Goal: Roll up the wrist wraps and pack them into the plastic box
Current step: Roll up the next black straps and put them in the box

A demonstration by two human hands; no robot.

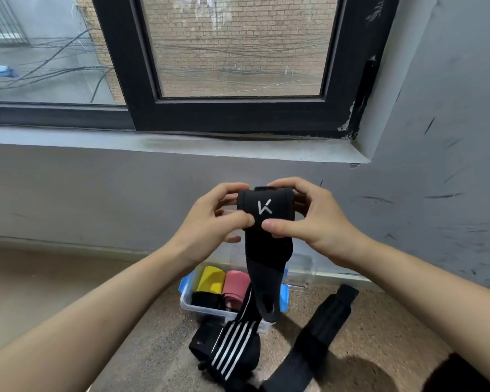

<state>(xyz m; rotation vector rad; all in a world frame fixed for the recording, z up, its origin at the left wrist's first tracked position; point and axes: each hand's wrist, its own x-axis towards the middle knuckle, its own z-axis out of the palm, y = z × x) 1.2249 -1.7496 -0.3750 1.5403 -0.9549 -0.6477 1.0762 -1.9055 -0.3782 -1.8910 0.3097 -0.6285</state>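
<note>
Gripped wrap (pixel 263 206) by its rolled top with left hand (pixel 212 222) and right hand (pixel 311 222), fingers and thumbs of both curled round it, in open air short of the wall (pixel 96 193). Dangled its tail over the open box (pixel 186 304) on the floor. By the box's near edge, striped wrap (pixel 232 349); to the right, flat wrap (pixel 320 329).

Bare forearms raised, left grip (pixel 212 222) and right grip (pixel 309 219) close together, thumbs pinching wrist wrap (pixel 266 206)
</note>
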